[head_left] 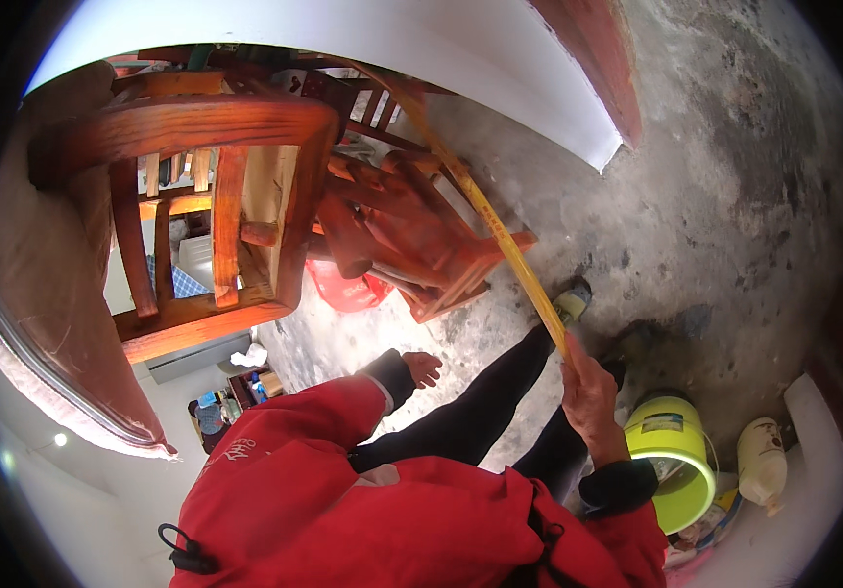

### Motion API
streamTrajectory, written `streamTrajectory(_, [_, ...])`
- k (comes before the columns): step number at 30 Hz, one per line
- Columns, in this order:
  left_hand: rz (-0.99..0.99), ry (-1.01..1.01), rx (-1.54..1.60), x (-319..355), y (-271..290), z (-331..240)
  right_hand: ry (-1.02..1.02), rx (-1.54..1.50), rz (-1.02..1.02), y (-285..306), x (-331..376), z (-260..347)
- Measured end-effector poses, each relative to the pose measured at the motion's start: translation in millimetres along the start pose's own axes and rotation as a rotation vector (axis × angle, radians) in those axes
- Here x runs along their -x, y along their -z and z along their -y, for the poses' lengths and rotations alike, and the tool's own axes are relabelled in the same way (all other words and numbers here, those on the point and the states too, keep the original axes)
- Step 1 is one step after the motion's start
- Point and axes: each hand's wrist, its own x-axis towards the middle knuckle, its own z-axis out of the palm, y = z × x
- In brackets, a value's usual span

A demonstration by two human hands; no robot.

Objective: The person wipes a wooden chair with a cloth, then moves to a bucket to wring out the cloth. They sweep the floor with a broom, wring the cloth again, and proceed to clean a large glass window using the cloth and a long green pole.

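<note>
My right hand point(592, 404) grips the near end of a long yellow pole point(505, 235). The pole slants away to the upper left, past the stacked wooden stools and chairs, and its far end is hard to make out. My left hand point(423, 369) hangs at my side over the floor, holding nothing, its fingers loosely bent and slightly apart. Nearest the pole lies a reddish-brown wooden stool point(441, 235), tipped on its side. Beyond my left hand a red plastic bag or basin point(348, 286) shows partly under the furniture.
A wooden chair point(191, 132) stands upside down or tilted at the left beside a brown padded cover point(59, 265). By my right arm are a lime-green bucket point(671, 431) and a white sack point(762, 463). A white panel point(500, 59) crosses the top; the grey concrete floor point(715, 225) is stained.
</note>
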Motion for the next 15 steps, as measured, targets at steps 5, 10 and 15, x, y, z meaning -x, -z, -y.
streamTrajectory(5, [-0.002, 0.063, 0.063, -10, 13, 9, 0.078, -0.061, -0.065, 3, 16, 3])
streamTrajectory(10, [0.006, 0.063, 0.061, -15, 17, 23, -0.037, 0.013, -0.069, 2, 34, -14])
streamTrajectory(15, [0.149, 0.099, 0.19, -23, 16, 36, -0.018, 0.187, -0.056, 12, 18, -17])
